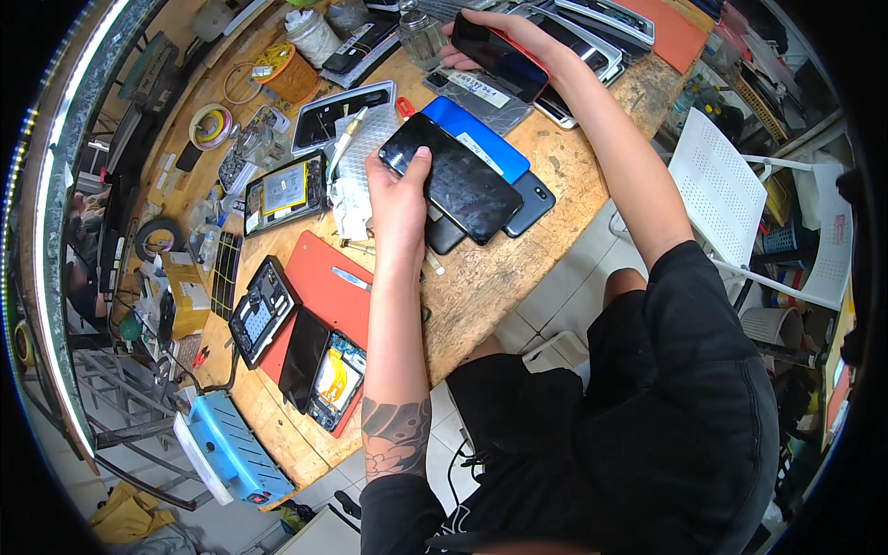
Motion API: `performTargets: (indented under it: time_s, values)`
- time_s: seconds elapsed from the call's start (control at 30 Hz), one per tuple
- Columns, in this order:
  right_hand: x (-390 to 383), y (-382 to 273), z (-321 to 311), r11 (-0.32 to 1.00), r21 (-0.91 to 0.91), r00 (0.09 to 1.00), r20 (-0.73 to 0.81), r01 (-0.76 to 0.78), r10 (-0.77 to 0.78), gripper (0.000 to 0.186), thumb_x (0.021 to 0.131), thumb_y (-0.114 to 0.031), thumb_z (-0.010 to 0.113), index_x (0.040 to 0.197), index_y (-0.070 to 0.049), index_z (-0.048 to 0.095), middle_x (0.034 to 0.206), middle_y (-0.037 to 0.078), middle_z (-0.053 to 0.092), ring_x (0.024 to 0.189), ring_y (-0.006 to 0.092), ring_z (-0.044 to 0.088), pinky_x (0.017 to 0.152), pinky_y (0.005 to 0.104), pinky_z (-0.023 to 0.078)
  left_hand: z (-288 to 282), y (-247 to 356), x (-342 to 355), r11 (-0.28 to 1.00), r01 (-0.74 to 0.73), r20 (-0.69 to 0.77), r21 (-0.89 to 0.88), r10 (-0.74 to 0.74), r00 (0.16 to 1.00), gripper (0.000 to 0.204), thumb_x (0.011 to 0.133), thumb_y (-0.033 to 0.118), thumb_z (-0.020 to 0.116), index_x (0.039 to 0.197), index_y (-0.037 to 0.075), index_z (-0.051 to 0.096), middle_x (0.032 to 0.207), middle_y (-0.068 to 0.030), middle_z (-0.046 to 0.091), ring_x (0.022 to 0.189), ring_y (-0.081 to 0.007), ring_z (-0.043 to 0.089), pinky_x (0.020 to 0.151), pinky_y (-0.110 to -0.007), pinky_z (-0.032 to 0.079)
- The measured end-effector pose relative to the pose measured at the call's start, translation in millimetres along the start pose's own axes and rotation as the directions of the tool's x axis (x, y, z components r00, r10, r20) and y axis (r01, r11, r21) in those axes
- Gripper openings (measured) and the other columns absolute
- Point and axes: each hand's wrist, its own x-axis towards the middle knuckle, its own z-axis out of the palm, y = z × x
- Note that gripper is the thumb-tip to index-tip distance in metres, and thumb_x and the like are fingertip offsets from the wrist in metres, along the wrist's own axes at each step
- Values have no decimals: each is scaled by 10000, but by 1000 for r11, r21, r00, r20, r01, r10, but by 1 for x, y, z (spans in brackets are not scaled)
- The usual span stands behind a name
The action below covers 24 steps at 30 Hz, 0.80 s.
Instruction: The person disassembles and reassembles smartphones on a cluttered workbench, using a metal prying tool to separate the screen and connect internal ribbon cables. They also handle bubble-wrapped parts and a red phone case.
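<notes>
My left hand point(398, 199) grips a black phone point(462, 194) at its near end, thumb on the glass, over a blue phone point(490, 129) and a dark grey phone point(536, 202). My right hand point(524, 35) holds a black phone with a red edge point(490, 58) tilted above a grey slab with a label point(472, 106) and a stack of phones at the back. An opened phone showing its battery point(287, 194) lies left of my left hand. Beside my left forearm, disassembled phones point(338, 379) rest on an orange mat point(328, 259).
The wooden bench point(499, 296) also holds a glass jar point(416, 42), an orange tub point(287, 79), tape rolls point(211, 128), tools and a blue device point(231, 444) at the front left corner. A white chair point(717, 194) stands to the right of the bench.
</notes>
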Motion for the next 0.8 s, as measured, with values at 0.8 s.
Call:
performTargets:
  time_s: [0.8]
  values:
    - [2,52,57,76,-993,870,-116,-90,-480,558,870,-443,738,1206,-3,665,1220,265,608,1111,415,638,971,457,517,-14,16,4,892,60,1,-448,-67,998,189,1049,143,601,1179,8,625,1056,-74,698,992,-178,683,897,-351,565]
